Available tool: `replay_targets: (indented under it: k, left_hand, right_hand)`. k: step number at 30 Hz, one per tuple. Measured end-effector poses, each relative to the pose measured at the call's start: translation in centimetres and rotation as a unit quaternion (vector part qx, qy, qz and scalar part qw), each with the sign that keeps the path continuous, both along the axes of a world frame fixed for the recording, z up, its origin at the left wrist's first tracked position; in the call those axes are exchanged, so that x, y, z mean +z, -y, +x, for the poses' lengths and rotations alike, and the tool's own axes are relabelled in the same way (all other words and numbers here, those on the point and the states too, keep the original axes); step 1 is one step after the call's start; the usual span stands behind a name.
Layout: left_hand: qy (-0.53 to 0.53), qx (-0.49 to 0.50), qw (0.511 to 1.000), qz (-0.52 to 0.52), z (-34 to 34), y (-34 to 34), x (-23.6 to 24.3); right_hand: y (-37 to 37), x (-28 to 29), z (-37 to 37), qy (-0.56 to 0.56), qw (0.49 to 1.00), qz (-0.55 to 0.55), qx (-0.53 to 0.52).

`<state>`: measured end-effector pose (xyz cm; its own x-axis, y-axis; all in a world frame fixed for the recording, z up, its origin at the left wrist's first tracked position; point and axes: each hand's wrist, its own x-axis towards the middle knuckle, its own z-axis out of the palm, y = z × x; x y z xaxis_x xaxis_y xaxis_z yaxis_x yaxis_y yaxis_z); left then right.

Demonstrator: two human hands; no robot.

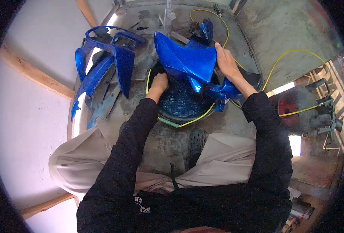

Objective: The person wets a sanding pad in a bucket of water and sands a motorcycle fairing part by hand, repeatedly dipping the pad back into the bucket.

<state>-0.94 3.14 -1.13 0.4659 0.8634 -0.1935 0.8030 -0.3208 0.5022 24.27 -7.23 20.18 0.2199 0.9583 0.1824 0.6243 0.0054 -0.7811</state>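
While the person's right hand point(227, 62) grips a glossy blue panel point(187, 56) by its edge at two o'clock, the left hand point(160, 82) is lowered into a round black tub point(197, 115) at the centre, its wrist bent and its fingers lost in shadow; whether it is clenched on something cannot be told. The panel is held over the tub's far side, at about one o'clock, and hides that stretch of rim. Further blue pieces point(223, 91) show beneath it at three o'clock, and it is hard to say whether they are joined to it. The dark, bluish surface within the tub hides the bottom. Along the near rim, toward six o'clock, runs a yellow cord with a green sleeve point(168, 122). At ten o'clock a branching blue fairing point(122, 64) lies on the floor point(152, 141), and at one o'clock, beyond the panel, sits a smaller blue part point(207, 31), its base partly covered. A yellow hose point(296, 49) arcs toward a red and dark machine point(296, 110) at three o'clock, its details too dim to make out.
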Motion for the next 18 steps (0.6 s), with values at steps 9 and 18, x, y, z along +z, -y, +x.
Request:
replay_targets:
  k: [9, 18]
  left_hand:
    - [0.045, -0.047, 0.995, -0.077, -0.4, -0.3, -1.1]
    - [-0.098, -0.069, 0.992, -0.026, -0.8, -1.7, -4.4]
  right_hand:
    - [-0.1, 0.4, -1.2, -0.033, 0.999, -0.033, 0.009]
    - [-0.4, 0.9, -1.8, -0.013, 1.0, -0.002, 0.02]
